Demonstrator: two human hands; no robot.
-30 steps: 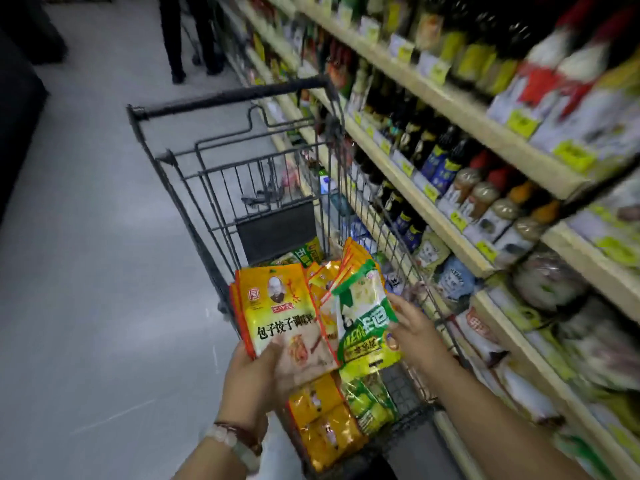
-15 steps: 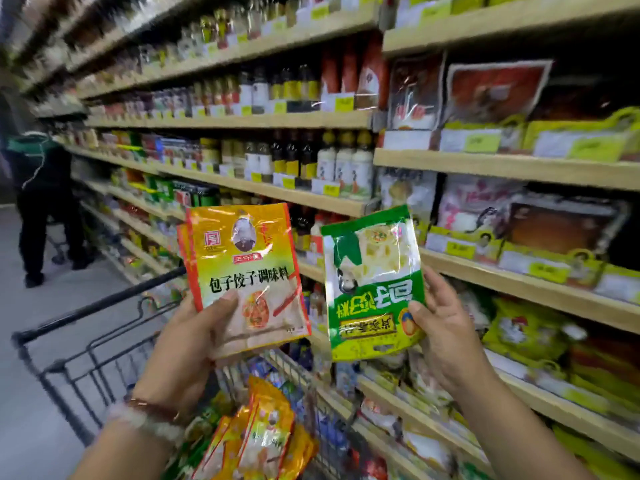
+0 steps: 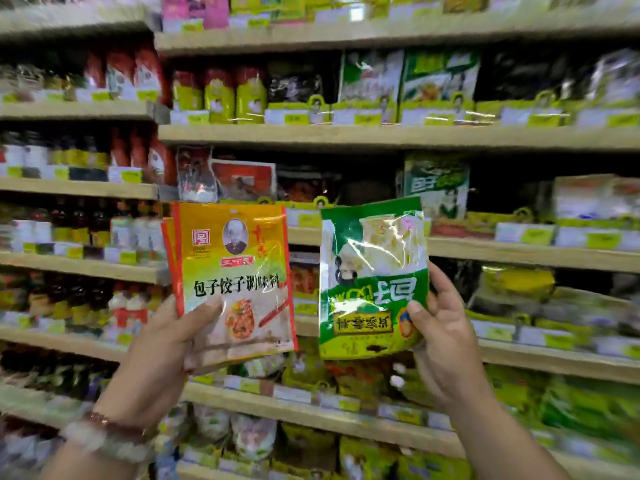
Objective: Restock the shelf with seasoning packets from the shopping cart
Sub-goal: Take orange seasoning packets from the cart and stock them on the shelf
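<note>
Cart gone — packets (image 3: 235,282) now face shelf (image 3: 346,136).

Two packets (image 3: 235,282) side by side before the shelf (image 3: 381,136) (bottles (image 3: 69,216) left)

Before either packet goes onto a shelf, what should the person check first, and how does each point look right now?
1. Left hand has a firm hold on the orange packets: ok, thumb across the front.
2. Right hand has a firm hold on the green packet: ok, pinched at its edge.
3. Green packet the right way up: not ok, its print is upside down.
4. Matching green stock found: ok, a similar green packet on the shelf stands up and to the right.
5. Matching orange stock found: cannot tell, the shelves are blurred.
6. Free room in that slot: cannot tell.
</note>
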